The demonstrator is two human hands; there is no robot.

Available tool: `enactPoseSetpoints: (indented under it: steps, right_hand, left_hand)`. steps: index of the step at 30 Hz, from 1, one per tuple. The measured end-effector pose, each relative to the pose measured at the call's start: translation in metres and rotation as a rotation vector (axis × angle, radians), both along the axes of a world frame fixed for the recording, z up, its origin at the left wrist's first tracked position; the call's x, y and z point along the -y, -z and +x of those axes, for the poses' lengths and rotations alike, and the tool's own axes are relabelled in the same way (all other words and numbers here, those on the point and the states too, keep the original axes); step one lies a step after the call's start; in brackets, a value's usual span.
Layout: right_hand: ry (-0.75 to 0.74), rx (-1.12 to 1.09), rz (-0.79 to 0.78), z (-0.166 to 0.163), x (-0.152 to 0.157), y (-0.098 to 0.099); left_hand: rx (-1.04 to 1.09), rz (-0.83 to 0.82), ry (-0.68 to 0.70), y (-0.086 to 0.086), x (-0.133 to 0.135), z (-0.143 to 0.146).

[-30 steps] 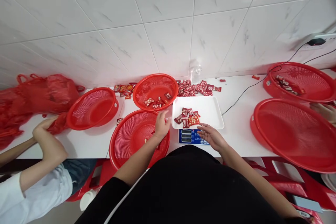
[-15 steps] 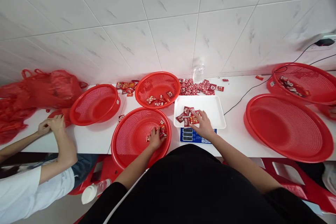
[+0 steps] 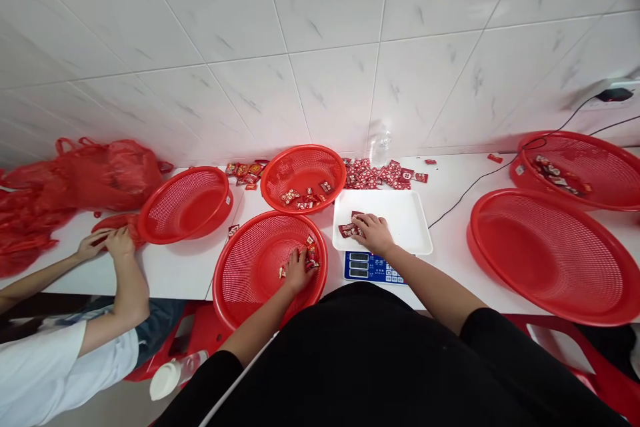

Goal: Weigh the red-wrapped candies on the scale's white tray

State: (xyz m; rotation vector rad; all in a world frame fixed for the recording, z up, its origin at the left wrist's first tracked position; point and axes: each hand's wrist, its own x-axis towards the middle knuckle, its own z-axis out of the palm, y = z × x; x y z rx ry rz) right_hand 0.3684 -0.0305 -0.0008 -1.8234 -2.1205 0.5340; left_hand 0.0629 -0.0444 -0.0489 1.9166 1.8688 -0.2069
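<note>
My left hand (image 3: 299,272) is inside the near red mesh basket (image 3: 250,280), fingers apart over a few small red-wrapped candies (image 3: 312,251) at its right side. On the white weighing tray (image 3: 400,213), my right hand (image 3: 374,235) curls its fingers over red-wrapped candies (image 3: 347,231), some of which stick out to its left. The fingertips partly hide what they grip. Below the tray shows the blue panel of the scale (image 3: 359,265).
Behind stands another red basket (image 3: 303,155) with candies, beside a candy pile (image 3: 367,175) and a clear jar (image 3: 381,147). Red baskets (image 3: 550,260) are on the right, with a black cable (image 3: 470,187). At left, a co-worker's hands (image 3: 113,240) touch a red bag.
My right hand has shifted left over the tray and curled its fingers; fewer candies show there. My left hand stays in the basket, nearly unmoved. The view has tilted slightly.
</note>
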Motion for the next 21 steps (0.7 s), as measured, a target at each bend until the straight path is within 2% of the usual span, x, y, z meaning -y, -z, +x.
enactPoseSetpoints:
  steps: [8, 13, 16, 18, 21]
  right_hand:
    - [0.144, -0.244, 0.010, 0.010, -0.008, 0.007]
    - [0.384, -0.521, 0.126, 0.025, 0.000, -0.004]
    - [0.622, -0.644, 0.245, 0.056, 0.015, -0.014]
    - [0.781, -0.652, 0.344, 0.088, 0.030, -0.018]
    - [0.999, -0.366, 0.515, 0.149, 0.060, -0.016]
  left_hand:
    - [-0.013, 0.035, 0.019, 0.005, 0.000, -0.002]
    - [-0.003, 0.053, 0.020, 0.010, 0.000, -0.005]
    - [0.008, 0.063, 0.028, 0.012, 0.000, -0.008]
    - [0.012, 0.060, 0.026, 0.012, -0.001, -0.009]
    - [0.017, 0.053, 0.023, 0.010, -0.002, -0.009]
